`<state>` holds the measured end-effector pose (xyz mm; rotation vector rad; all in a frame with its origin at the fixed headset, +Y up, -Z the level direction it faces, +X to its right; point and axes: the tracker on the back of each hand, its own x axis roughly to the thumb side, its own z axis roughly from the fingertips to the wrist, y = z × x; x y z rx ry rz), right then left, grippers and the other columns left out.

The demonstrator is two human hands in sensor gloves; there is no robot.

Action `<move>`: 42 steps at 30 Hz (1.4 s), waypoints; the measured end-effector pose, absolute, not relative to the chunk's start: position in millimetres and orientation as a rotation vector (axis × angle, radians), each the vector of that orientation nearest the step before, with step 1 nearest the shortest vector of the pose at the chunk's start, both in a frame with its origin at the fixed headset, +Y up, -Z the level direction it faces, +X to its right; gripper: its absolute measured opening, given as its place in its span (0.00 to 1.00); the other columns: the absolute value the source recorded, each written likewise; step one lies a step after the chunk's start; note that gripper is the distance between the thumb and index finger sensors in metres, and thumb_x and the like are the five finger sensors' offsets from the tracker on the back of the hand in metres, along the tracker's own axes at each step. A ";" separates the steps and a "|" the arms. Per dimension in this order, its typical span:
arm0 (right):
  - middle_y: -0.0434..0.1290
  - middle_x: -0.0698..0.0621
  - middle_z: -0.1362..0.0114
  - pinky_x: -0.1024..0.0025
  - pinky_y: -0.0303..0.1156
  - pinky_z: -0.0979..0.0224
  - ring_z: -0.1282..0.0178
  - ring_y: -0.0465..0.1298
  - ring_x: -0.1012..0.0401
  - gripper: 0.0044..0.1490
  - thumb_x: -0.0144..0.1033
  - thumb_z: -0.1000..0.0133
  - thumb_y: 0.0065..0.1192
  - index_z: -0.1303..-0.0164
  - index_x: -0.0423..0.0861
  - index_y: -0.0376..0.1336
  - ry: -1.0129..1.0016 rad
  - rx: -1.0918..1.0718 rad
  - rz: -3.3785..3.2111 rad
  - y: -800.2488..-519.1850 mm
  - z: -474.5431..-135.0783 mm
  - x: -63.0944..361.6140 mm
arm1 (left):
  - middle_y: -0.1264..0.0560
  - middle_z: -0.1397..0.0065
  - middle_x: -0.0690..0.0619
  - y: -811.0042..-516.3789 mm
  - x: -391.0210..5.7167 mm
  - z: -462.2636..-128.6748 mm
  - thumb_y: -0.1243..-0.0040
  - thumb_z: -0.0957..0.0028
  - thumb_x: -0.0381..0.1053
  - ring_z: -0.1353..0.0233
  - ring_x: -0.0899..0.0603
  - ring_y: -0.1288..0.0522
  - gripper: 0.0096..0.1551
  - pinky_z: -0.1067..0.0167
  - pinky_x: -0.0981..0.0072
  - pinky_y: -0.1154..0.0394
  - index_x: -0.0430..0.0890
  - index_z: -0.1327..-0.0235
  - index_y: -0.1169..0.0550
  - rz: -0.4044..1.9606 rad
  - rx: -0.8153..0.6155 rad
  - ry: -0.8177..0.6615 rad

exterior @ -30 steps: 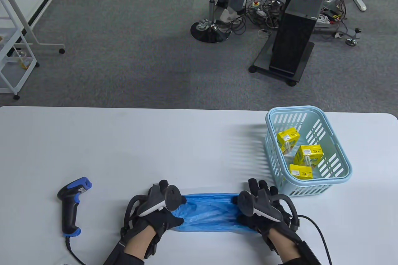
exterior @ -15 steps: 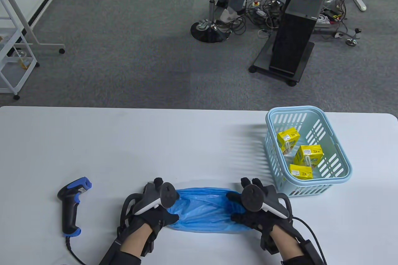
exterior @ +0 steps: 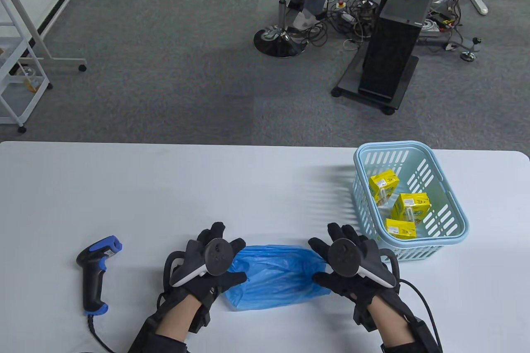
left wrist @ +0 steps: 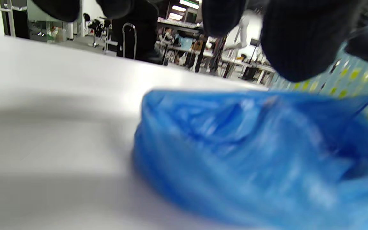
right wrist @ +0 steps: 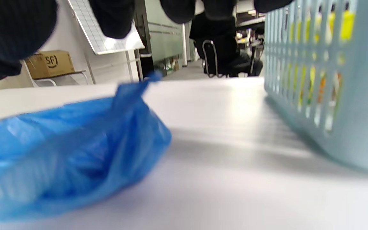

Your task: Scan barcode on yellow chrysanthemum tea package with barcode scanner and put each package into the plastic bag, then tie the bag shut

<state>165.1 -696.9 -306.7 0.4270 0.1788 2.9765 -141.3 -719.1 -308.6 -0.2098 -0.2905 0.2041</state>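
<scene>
Now that both the left hand (exterior: pixel 211 264) and right hand (exterior: pixel 350 264) have let go and spread their fingers, the blue bag (exterior: pixel 277 276) lies slack between them, with the scanner (exterior: pixel 96 274) at left and three yellow packages (exterior: pixel 399 208) unscanned in the basket (exterior: pixel 430 241) at right

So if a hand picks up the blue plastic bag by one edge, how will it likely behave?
The blue plastic bag lies crumpled and flat on the table, so it is probably floppy and would hang and fold rather than keep shape. The film looks thin and nothing shows inside, so it is likely very light. Its glossy surface could slip between gloved fingers.
</scene>
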 end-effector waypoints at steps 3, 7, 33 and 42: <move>0.44 0.43 0.14 0.32 0.47 0.20 0.14 0.47 0.42 0.57 0.65 0.63 0.62 0.19 0.62 0.52 0.068 0.461 3.072 -674.5 -300.8 159.6 | 0.60 0.13 0.39 -696.4 -137.2 -302.5 0.34 0.58 0.73 0.14 0.26 0.53 0.56 0.29 0.22 0.45 0.59 0.15 0.41 0.193 -0.185 -0.311; 0.45 0.43 0.13 0.31 0.47 0.20 0.13 0.48 0.42 0.58 0.68 0.62 0.58 0.18 0.61 0.52 -0.013 0.470 3.044 -648.5 -296.2 155.5 | 0.60 0.12 0.38 -676.9 -136.1 -296.9 0.37 0.57 0.75 0.14 0.25 0.56 0.58 0.29 0.19 0.49 0.59 0.14 0.44 0.173 -0.144 -0.321; 0.46 0.43 0.13 0.31 0.47 0.21 0.14 0.49 0.42 0.57 0.67 0.61 0.58 0.18 0.59 0.53 -0.033 0.455 3.018 -655.2 -298.7 166.4 | 0.64 0.14 0.35 -696.0 -241.3 -302.5 0.35 0.57 0.74 0.15 0.22 0.59 0.71 0.28 0.20 0.50 0.47 0.17 0.61 0.098 -0.153 0.067; 0.46 0.43 0.13 0.31 0.47 0.21 0.14 0.49 0.42 0.57 0.67 0.61 0.58 0.18 0.59 0.53 -0.008 0.475 3.038 -662.2 -300.8 160.5 | 0.59 0.15 0.32 -741.7 -360.3 -276.2 0.33 0.55 0.70 0.15 0.22 0.54 0.68 0.30 0.21 0.44 0.41 0.16 0.54 0.184 -0.253 0.485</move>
